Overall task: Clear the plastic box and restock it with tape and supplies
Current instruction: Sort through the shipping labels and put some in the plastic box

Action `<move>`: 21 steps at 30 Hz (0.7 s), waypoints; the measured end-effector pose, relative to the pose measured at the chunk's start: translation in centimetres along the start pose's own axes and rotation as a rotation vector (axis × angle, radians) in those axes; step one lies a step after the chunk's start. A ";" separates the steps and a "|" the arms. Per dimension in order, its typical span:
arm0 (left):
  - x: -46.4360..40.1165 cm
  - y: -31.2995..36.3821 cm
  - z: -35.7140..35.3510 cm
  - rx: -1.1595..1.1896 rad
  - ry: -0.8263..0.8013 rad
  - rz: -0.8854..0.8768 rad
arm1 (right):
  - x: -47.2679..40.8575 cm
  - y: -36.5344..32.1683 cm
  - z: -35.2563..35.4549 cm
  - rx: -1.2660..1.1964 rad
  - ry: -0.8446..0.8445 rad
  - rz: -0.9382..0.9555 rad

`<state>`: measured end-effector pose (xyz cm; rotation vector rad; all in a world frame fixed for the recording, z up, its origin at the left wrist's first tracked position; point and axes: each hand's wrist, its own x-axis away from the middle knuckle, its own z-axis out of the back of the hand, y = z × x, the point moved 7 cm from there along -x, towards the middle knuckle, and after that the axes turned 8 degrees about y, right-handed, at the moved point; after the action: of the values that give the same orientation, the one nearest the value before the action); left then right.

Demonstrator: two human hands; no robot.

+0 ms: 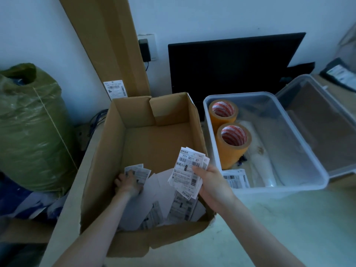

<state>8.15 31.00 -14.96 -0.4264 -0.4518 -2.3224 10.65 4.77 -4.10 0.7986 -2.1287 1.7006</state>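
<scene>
A big green sack [30, 128] stands at the far left, and a tall flat carton [107, 45] leans on the wall behind the table [289, 218]. A dark monitor [231, 62] sits at the far side, right of centre. The open cardboard box [146, 135] takes the near left of the table; loose printed labels [169, 207] and white sheets lie in its near end. Just right of it, touching or nearly so, is the clear plastic box [312, 166], with its lid [327, 120] hinged open to the far right.

Inside the plastic box, along its left wall, two rolls of tan tape [232, 145] stand on end, one behind the other and touching (red-striped cores facing up). A pale wrapped bundle [264, 158] lies along the floor beside them, and a single label [236, 178] lies flat at the near left corner.

The right hand [213, 182] is held over the cardboard box's right edge, thumb and fingers pinching a fanned stack of shipping labels [189, 172]. The left hand [129, 183] is down inside the box, fingers curled on a smaller bunch of labels [137, 171] at the left of the pile.
</scene>
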 end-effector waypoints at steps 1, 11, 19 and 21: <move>-0.1 -0.1 -0.1 -0.004 0.011 0.008 | 0.0 0.1 0.0 -0.007 -0.005 -0.001; -0.6 -1.1 -0.6 0.135 0.072 0.126 | -0.3 0.2 -0.5 0.012 -0.013 -0.031; -0.6 -1.1 -0.3 0.123 0.044 0.139 | -0.7 0.3 -1.0 0.003 -0.038 -0.035; -0.5 -1.1 -0.3 0.137 0.032 0.144 | -0.6 0.2 -1.2 -0.005 -0.047 -0.041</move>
<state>7.62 31.93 -15.68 -0.3429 -0.5432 -2.1413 10.91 6.12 -4.24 0.8827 -2.1314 1.6718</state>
